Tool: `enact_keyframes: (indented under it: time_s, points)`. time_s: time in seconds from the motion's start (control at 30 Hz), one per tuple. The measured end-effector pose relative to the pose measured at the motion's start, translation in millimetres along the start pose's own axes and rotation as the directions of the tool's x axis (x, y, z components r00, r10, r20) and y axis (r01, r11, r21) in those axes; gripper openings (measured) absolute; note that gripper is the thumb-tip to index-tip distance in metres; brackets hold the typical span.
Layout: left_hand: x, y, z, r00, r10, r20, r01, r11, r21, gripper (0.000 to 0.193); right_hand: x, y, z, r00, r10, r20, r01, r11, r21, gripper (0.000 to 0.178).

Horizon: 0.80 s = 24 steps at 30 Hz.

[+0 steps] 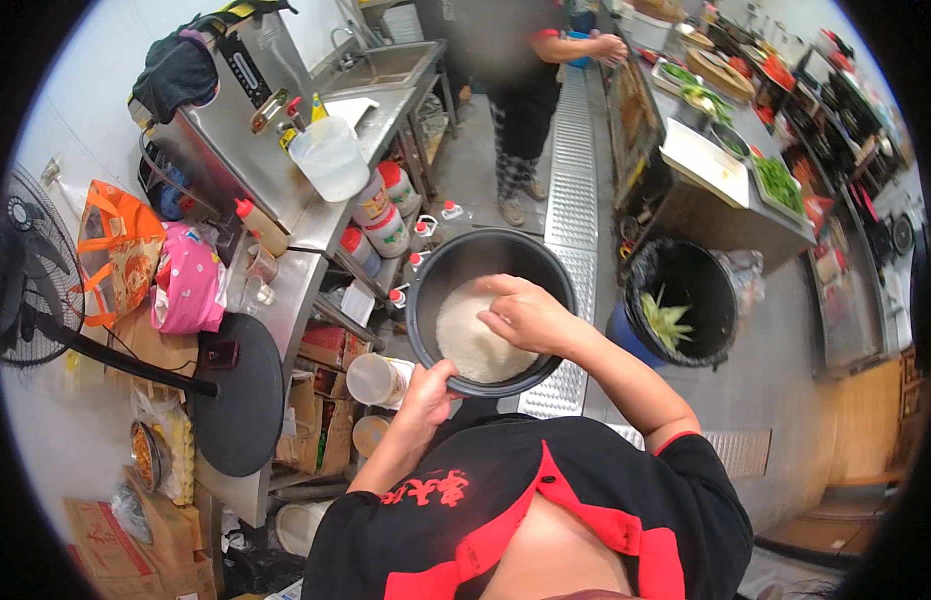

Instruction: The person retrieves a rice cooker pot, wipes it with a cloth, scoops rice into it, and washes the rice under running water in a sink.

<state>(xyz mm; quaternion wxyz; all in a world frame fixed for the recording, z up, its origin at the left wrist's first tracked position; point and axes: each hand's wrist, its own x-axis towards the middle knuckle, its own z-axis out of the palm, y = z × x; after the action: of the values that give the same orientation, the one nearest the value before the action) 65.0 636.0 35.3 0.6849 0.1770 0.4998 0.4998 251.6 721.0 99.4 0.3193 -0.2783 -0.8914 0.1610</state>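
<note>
A deep, round, dark grey pot (434,265) is held in front of my body. A heap of white rice grains (466,335) covers much of its bottom. My left hand (428,398) is closed on the near left rim, the thumb over the edge and the other fingers mostly hidden underneath. Inside the pot, my right hand (531,318) is over the rice with its fingers bent and apart. Whether its fingertips touch the grains is hard to tell, and I see nothing held in it.
Left, a steel counter (304,270) carries a clear plastic container (329,158); tubs and boxes crowd beneath. A black-lined bin (721,300) with green leaves stands right. Ahead, another person (526,110) stands beside a metal floor grate (573,200). A vegetable-laden counter (721,215) is at far right.
</note>
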Motion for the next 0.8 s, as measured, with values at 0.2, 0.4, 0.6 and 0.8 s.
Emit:
enact_keyframes:
  time_s: [0.2,0.4,0.6,0.8]
  points:
    - [106.9,66.3,16.0,0.999,-0.037,0.020,0.036,0.998,0.050,0.041,88.2,87.1,1.7,0.963,0.188,0.194,-0.200,0.979,0.047,0.014]
    - [208.9,133.6,43.0,0.997,0.022,0.076,-0.026,0.999,0.048,0.039,150.5,180.5,-6.5,0.986,0.144,-0.080,-0.139,0.988,0.068,0.008]
    - [295.1,172.1,77.0,0.998,-0.044,-0.046,0.044,0.999,-0.001,0.031,197.1,255.5,-15.0,0.962,0.274,-0.009,-0.274,0.960,-0.056,0.011]
    - [386.6,173.7,98.3,0.996,-0.024,-0.082,0.023,1.000,-0.009,0.040,238.2,358.8,-25.0,0.981,0.196,-0.014,-0.195,0.980,0.051,0.009]
